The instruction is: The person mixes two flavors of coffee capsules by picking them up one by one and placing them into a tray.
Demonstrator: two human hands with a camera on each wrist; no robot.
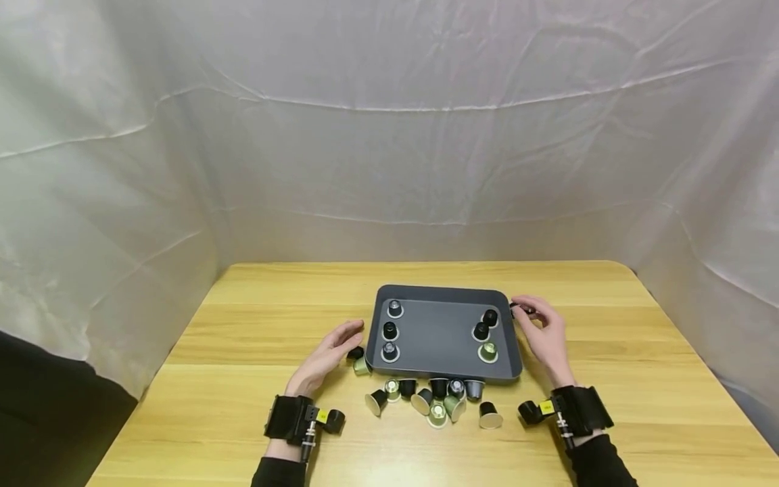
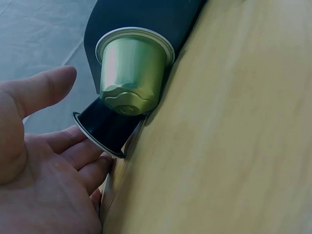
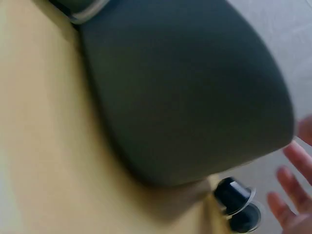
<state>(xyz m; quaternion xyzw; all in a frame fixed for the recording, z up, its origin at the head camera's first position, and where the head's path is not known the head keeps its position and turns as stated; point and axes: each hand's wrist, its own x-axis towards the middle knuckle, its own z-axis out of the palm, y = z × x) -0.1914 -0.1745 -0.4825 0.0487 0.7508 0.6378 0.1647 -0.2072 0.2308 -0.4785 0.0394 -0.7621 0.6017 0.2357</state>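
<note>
A dark grey tray (image 1: pixel 438 331) lies between the hands, with coffee capsules upright in a column at each side. At its left edge my left hand (image 1: pixel 328 352) has thumb and fingers apart. A black coffee capsule (image 2: pixel 105 124) lies on its side at those fingers, against a green coffee capsule (image 2: pixel 132 73) beside the tray wall. My right hand (image 1: pixel 546 338) is at the tray's right rim, fingers loosely bent. Near its fingertips, outside the tray, are two dark capsules (image 3: pixel 233 196), apart from the fingers in the right wrist view.
Several loose capsules, green, black and grey, lie along the tray's front edge, among them a green one (image 1: pixel 437 414) and a black one (image 1: pixel 489 411) further right. The wooden table (image 1: pixel 243 406) ends at a pale hanging cloth (image 1: pixel 426 169) behind.
</note>
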